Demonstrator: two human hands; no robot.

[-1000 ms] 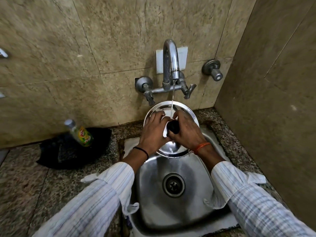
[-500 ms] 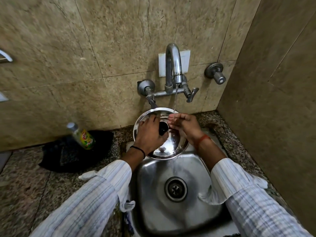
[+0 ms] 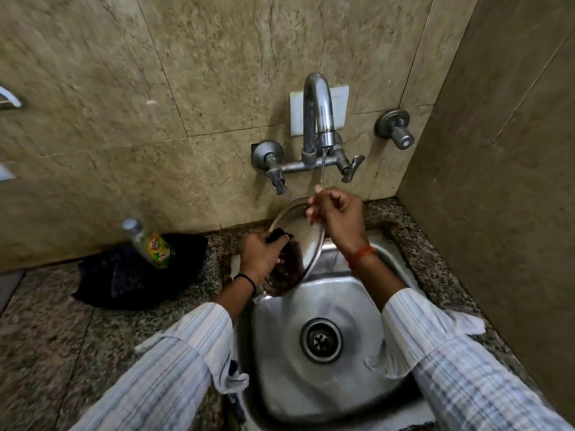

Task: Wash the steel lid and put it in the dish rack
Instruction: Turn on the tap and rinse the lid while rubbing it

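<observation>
The round steel lid point(image 3: 306, 241) is tilted on edge over the back left of the steel sink point(image 3: 348, 387). My left hand point(image 3: 259, 255) is shut on its black knob point(image 3: 278, 235) and holds the lid up. My right hand point(image 3: 339, 217) is just right of the lid's upper rim, fingers loosely spread, directly under the thin stream from the tap point(image 3: 317, 116). It holds nothing. The lid's lower edge is partly hidden behind my left hand and wrist.
A green-labelled bottle point(image 3: 151, 244) leans on a black cloth point(image 3: 124, 278) on the granite counter left of the sink. A separate valve point(image 3: 395, 129) juts from the back wall. A tiled side wall point(image 3: 497, 181) stands close on the right. The drain point(image 3: 320, 340) lies below my hands.
The lid has shifted left and tipped more upright, held only by my left hand. My right hand has come off the lid and risen into the water stream.
</observation>
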